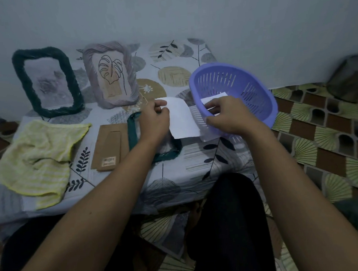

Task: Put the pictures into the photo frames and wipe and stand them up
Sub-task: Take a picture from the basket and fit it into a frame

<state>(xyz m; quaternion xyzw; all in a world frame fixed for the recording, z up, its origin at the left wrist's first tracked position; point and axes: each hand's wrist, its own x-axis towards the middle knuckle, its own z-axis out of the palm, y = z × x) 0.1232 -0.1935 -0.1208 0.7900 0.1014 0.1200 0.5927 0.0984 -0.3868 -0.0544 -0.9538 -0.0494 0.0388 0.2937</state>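
Note:
My left hand [154, 122] pinches the left edge of a white picture sheet [182, 119], held blank side up above a dark green frame [132, 136] lying flat on the table. My right hand [228, 117] pinches a second white sheet [210, 100] at the rim of the purple basket [253, 92]. A brown cardboard frame backing [108, 147] lies left of the flat frame. At the back, a dark green frame [47, 81] with a flower picture and a mauve frame [111, 74] with a leaf drawing stand upright. A yellow cloth [37, 158] lies crumpled at the left.
The low table [207, 161] wears a leaf-print cover and stands against a pale wall. The patterned floor mat [322, 138] spreads to the right, with a dark object [352, 81] at the far right. My legs are under the table's near edge.

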